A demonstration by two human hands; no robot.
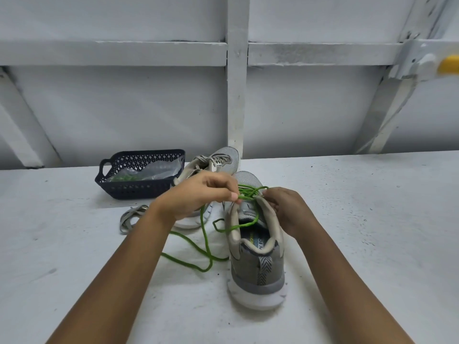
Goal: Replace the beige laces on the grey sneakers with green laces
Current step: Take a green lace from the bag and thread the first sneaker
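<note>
A grey sneaker stands heel toward me in the middle of the table. A green lace runs across its eyelets and trails in loops to the left of the shoe. My left hand pinches the green lace just left of the shoe's tongue. My right hand grips the shoe's right collar edge, fingertips at the lace crossing. The second grey sneaker lies behind, still carrying its beige lace. A removed beige lace lies bunched on the table to the left.
A dark blue perforated basket holds a clear plastic bag with green laces, at the back left. The white table ends at a white framed wall behind. A yellow object is at the upper right edge.
</note>
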